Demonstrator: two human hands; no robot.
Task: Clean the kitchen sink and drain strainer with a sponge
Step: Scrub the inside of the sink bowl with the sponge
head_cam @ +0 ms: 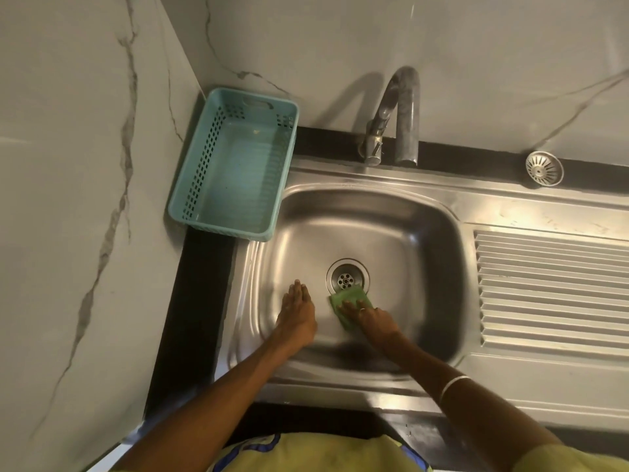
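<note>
A stainless steel sink [391, 233] fills the middle of the head view, with its round drain [347, 276] in the basin floor. My right hand [369, 316] presses a green sponge [350, 299] flat on the basin floor just below the drain, fingers spread over it. Left of the drain, my left hand [297, 315] rests flat on the basin floor with straight fingers and holds nothing. The metal drain strainer [544, 168] lies on the black ledge at the back right, apart from the sink.
A curved metal tap [401, 110] stands behind the basin. A teal plastic basket [207, 158] sits at the back left corner, overlapping the sink rim. The ribbed draining board [551, 287] lies to the right. Marble walls close in behind and at the left.
</note>
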